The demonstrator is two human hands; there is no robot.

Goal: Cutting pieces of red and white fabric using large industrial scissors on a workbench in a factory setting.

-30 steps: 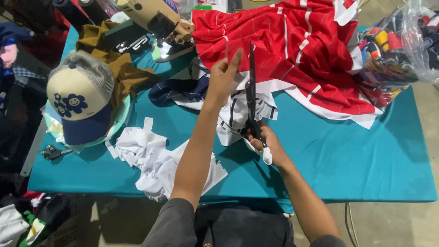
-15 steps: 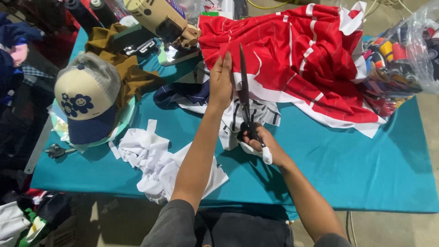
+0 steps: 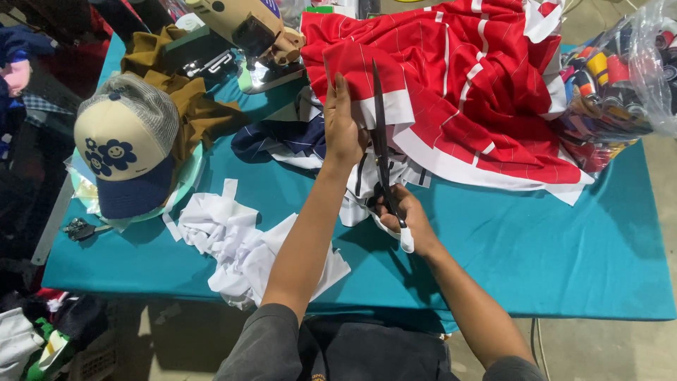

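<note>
Left hand [image 3: 343,127] reaches forward, fingers extended flat; right hand [image 3: 407,220] sits nearer, fingers curled in a grip.

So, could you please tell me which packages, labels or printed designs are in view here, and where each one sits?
Clear plastic bag: far right table edge, crinkled, stuffed with multicoloured thread spools.
Cream and navy cap: left side of the teal table, dark blue flower print on its front panel.
No screens or signs show; the left hand and right hand with the black scissors carry none.

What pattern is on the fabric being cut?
Red fabric with thin white stripes and a white band, clearest in the head view.
</note>
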